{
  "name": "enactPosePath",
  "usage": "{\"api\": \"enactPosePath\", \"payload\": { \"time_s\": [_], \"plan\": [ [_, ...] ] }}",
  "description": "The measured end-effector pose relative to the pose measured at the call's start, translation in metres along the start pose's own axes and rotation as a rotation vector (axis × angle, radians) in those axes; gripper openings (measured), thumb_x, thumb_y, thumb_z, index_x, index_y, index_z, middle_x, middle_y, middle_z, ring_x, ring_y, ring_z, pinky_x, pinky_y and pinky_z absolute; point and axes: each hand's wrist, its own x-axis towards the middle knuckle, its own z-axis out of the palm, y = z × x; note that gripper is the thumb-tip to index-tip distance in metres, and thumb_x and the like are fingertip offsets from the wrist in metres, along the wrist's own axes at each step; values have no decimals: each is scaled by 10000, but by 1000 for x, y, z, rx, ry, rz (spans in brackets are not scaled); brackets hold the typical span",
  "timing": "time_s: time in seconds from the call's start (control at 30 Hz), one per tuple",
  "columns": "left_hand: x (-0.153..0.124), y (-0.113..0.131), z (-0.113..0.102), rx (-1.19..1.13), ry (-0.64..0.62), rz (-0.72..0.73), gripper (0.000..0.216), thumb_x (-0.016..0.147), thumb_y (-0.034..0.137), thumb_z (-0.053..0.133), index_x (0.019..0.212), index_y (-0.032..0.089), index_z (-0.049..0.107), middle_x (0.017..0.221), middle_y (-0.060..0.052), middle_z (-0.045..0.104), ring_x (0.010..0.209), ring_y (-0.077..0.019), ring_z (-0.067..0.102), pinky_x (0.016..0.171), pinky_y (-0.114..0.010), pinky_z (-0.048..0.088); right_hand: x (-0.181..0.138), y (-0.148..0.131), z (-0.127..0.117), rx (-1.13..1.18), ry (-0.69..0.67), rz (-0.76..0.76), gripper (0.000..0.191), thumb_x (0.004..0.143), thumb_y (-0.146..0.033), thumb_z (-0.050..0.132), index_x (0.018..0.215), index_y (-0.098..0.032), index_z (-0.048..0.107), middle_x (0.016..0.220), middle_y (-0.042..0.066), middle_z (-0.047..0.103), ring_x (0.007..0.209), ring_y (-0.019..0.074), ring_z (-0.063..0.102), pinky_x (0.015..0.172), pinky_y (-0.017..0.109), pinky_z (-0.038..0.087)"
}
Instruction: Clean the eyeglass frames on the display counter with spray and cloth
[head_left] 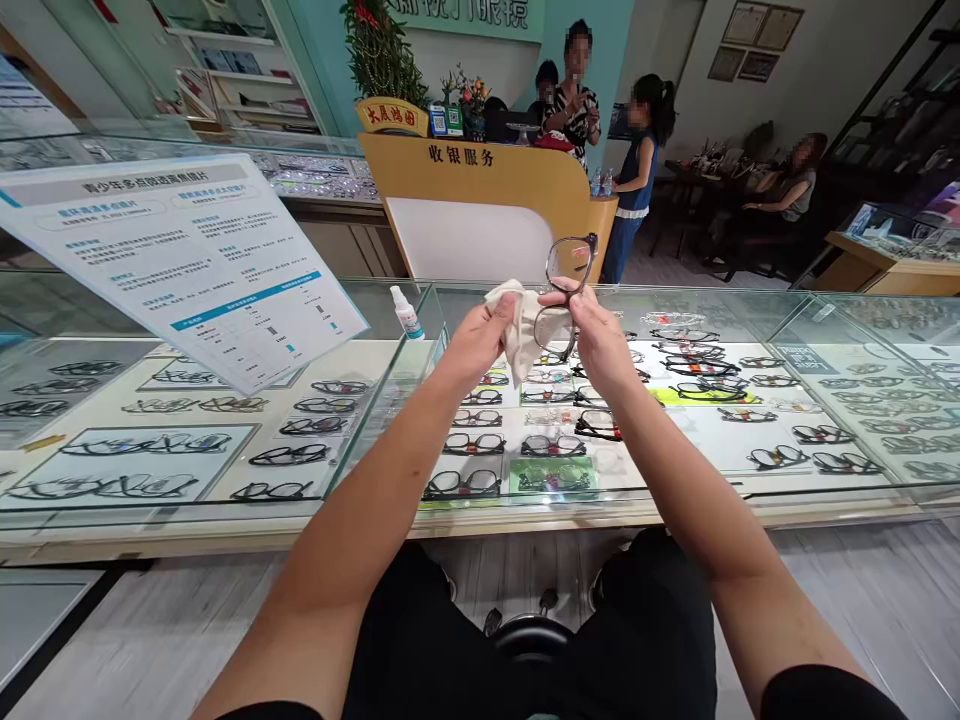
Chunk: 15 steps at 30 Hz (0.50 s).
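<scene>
Above the glass counter I hold a pair of eyeglasses (574,262) with a dark frame, turned so that one lens is above the other. My right hand (600,335) grips the glasses around the middle of the frame. In my left hand (480,340) is a pale cleaning cloth (521,345), pinched between thumb and fingers. The cloth hangs against the lower lens and partly hides it. A small white spray bottle (406,312) stands on the counter glass to the left of my hands.
Many eyeglasses (475,442) lie in rows inside the glass display counter (652,495). A printed sheet (195,260) stands tilted on the left. Beyond are a yellow cashier desk (480,180) and several people, one in a blue outfit (636,180).
</scene>
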Motion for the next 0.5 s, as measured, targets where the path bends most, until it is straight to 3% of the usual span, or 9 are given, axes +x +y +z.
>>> {"api": "enactPosePath", "payload": {
  "time_s": [0.13,0.3,0.5],
  "plan": [
    [-7,0,11,22,-129,-41,756,777,921,869,938,190,762,710,-2,710,666,-160,650,639,-274,519,-3,5,5,52,-27,52,509,985,-789,742,1128,-338,929,1561,44,720,1617,316,544,1416,487,389],
    [-10,-5,18,92,-83,-25,807,772,985,805,712,204,614,618,5,592,570,-129,511,558,-283,402,-6,9,12,137,-79,88,492,978,-767,769,1167,-345,937,1566,26,745,1601,296,578,1397,446,424],
    [-11,-3,17,101,-139,-21,819,798,1006,758,736,199,632,645,-9,618,589,-140,532,570,-289,410,-8,2,16,226,-52,192,479,934,-747,814,1129,-325,933,1492,31,793,1539,301,628,1378,451,442]
  ]
}}
